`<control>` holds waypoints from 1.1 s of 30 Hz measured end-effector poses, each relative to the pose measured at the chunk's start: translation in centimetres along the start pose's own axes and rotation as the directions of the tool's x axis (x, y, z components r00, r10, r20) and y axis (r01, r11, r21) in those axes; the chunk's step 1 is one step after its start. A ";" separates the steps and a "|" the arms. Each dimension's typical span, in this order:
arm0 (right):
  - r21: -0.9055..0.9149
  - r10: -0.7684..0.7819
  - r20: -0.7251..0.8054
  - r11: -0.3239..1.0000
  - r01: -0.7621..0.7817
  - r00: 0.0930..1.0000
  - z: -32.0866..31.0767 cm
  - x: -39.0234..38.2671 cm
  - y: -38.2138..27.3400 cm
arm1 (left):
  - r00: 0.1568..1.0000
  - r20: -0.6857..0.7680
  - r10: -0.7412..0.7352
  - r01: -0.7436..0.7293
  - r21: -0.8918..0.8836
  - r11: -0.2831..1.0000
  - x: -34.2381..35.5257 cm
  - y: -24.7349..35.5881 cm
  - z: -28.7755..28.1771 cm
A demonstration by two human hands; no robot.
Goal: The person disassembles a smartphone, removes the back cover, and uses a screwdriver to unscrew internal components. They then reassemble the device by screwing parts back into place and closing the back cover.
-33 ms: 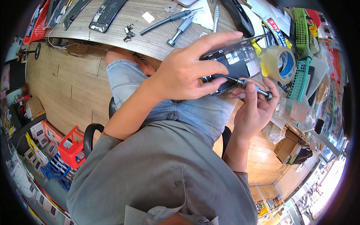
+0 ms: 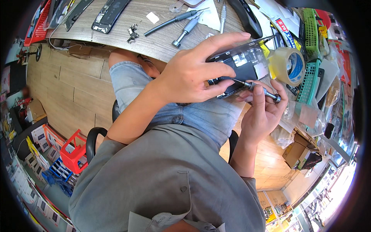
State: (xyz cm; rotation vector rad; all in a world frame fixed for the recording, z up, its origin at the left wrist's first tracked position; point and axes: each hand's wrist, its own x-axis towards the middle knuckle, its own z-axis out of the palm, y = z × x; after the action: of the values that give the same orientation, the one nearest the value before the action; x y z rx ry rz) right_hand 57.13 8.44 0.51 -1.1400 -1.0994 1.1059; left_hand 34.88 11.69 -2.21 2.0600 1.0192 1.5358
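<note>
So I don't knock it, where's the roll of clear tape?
At the head view's upper right, the roll of clear tape sits between the held phone part and the teal perforated basket.

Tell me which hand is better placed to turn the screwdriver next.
Right, most likely: the right hand has its thumb on the handle of the screwdriver, while the left hand is spread over the opened phone, its thumb near the tip.
</note>
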 end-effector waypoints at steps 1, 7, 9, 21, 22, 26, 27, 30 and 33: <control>0.006 -0.002 0.005 1.000 0.002 1.000 0.0 0.0 0.1 | 1.000 -0.001 -0.007 0.007 0.006 1.000 0.0 0.0 0.0; -0.011 -0.030 0.015 1.000 0.030 0.999 0.1 0.5 0.9 | 1.000 -0.002 -0.004 0.004 0.017 1.000 0.2 -0.5 0.0; -0.016 -0.027 0.010 1.000 0.027 1.000 0.0 0.5 1.0 | 1.000 -0.004 0.002 -0.002 0.019 1.000 0.1 -0.6 0.0; -0.005 -0.066 0.002 0.998 0.066 0.998 -1.5 -0.1 0.9 | 0.997 0.084 -0.003 0.006 -0.035 0.999 0.6 -0.1 -1.1; -0.037 -0.090 0.037 0.995 0.091 0.995 -1.6 -0.4 1.0 | 0.996 0.088 -0.002 0.005 -0.033 0.999 0.6 -0.1 -1.2; -0.174 -0.243 0.214 0.944 0.281 0.946 -2.0 -1.0 2.3 | 0.996 0.089 0.006 -0.004 -0.026 1.000 0.7 0.0 -1.3; -0.193 -0.292 0.272 0.917 0.349 0.917 -2.1 -0.8 2.5 | 0.996 0.091 0.005 -0.002 -0.026 1.000 0.7 -0.1 -1.3; -0.231 -0.354 0.328 0.869 0.438 0.876 -2.2 -0.9 3.1 | 0.995 0.097 -0.002 0.004 -0.030 1.000 0.7 -0.2 -1.3; -0.209 -0.350 0.328 0.879 0.429 0.877 -2.1 -0.9 3.1 | 0.995 0.099 -0.012 0.016 -0.039 0.999 0.7 -0.2 -1.3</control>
State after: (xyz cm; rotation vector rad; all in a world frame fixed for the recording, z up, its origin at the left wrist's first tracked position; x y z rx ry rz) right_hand 58.84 7.56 -2.83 -0.9225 -1.6720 0.8192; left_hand 33.74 12.14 -1.46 2.0749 0.9572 1.4202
